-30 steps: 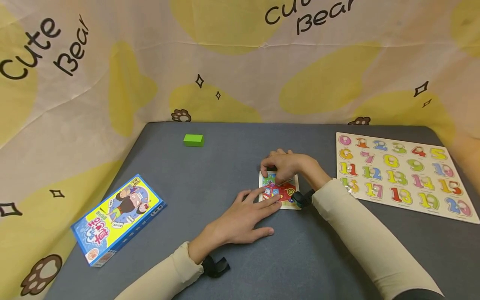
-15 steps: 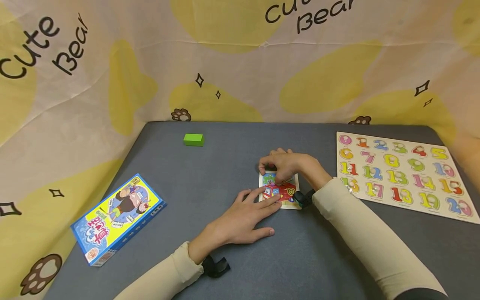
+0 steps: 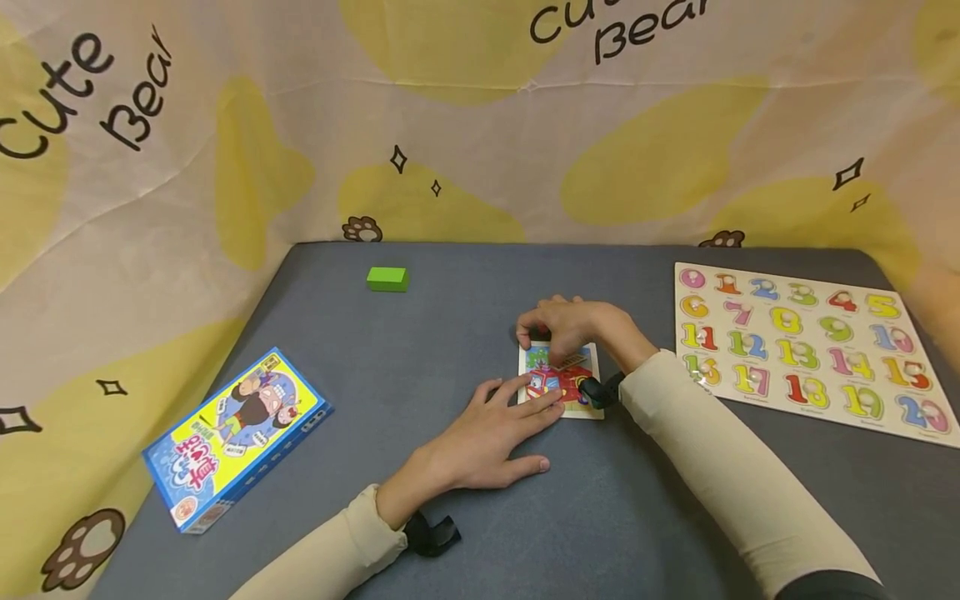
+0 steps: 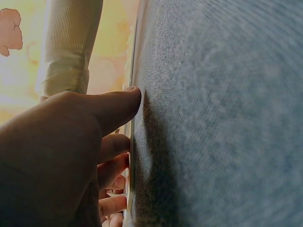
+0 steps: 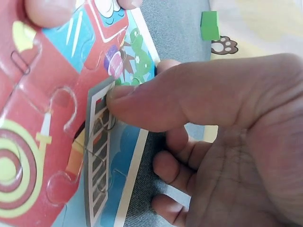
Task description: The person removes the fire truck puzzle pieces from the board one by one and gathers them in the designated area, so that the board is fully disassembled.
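A small jigsaw puzzle (image 3: 536,382) with a red fire truck picture lies on the grey table, its seams plain in the right wrist view. My left hand (image 3: 483,442) lies flat with spread, straight fingers, some fingertips resting on the puzzle's near left part. Its thumb (image 4: 116,106) stays off the puzzle, low over the table. Across the far part arches my right hand (image 3: 570,325), its thumb (image 5: 137,104) pressed on the picture beside the printed ladder (image 5: 99,151). The right index finger curls down at the far left edge; the other fingers bend beyond that edge.
A number puzzle board (image 3: 813,342) lies at the right, close to the right forearm. On the left is a blue and yellow box (image 3: 236,437). A green block (image 3: 387,279) sits near the back edge, where a patterned cloth (image 3: 465,125) hangs.
The right index finger has slipped slightly left and the right wrist has shifted a little, so more of the printed ladder shows. The left hand holds its place.
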`<state>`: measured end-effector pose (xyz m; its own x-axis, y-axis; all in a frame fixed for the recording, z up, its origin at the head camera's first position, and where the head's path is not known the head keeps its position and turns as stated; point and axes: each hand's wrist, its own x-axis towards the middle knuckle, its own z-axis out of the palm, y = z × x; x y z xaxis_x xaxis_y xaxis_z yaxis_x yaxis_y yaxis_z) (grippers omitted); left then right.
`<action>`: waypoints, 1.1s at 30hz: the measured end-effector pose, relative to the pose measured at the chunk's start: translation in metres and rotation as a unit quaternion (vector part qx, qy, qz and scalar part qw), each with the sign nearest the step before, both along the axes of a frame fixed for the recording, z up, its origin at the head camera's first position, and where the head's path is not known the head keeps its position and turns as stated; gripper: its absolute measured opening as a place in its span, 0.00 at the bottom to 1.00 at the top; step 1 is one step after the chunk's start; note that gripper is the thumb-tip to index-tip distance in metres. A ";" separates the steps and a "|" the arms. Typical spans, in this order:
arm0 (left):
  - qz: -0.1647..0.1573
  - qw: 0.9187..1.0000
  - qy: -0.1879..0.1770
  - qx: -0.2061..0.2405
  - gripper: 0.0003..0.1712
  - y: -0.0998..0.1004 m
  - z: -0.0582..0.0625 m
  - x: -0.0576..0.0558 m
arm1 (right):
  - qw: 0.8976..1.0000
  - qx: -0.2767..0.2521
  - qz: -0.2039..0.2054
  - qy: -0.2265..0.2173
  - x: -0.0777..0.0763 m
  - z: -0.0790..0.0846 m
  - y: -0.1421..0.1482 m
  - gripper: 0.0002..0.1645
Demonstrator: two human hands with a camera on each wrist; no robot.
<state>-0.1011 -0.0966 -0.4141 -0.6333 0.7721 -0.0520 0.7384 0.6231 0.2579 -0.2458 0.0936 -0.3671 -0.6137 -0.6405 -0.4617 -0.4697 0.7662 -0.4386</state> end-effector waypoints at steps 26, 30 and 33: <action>0.006 1.000 0.005 0.000 0.40 0.000 0.000 0.002 | 0.979 -0.188 -0.003 0.077 0.012 -0.029 0.029 0.17; 0.007 1.000 0.004 0.000 0.40 0.000 0.001 0.002 | 0.981 -0.182 -0.005 0.074 0.013 -0.031 0.029 0.17; 0.008 1.000 0.002 -0.002 0.41 0.000 0.001 0.002 | 0.983 -0.170 -0.003 0.070 0.013 -0.029 0.028 0.18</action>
